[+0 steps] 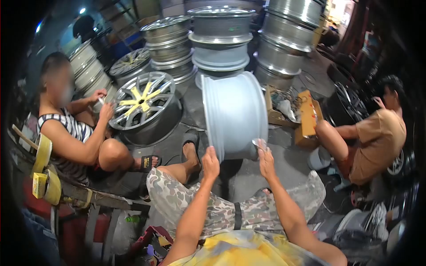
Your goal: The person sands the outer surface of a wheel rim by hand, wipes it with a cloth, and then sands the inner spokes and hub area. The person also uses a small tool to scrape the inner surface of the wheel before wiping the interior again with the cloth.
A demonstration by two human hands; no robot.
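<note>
A light grey wheel rim point(235, 113) is tilted up in front of me, its smooth barrel facing me. My left hand point(211, 164) grips its lower left edge, the fingers partly hidden behind the flange. At the lower right edge my right hand point(266, 162) is closed on the rim, with the thumb at the flange. A small pale, shiny scrap shows at the right fingertips; I cannot make out what it is. Camouflage cloth point(222, 215) covers my lap below the rim.
Stacked rims point(222, 44) stand behind. To the left, a seated person point(73, 119) works beside a spoked wheel point(142, 102) with yellow tape on it. Another person point(372, 137) sits at the right, near an open box point(284, 104) of odds and ends. Yellow tape rolls point(43, 153) hang at left.
</note>
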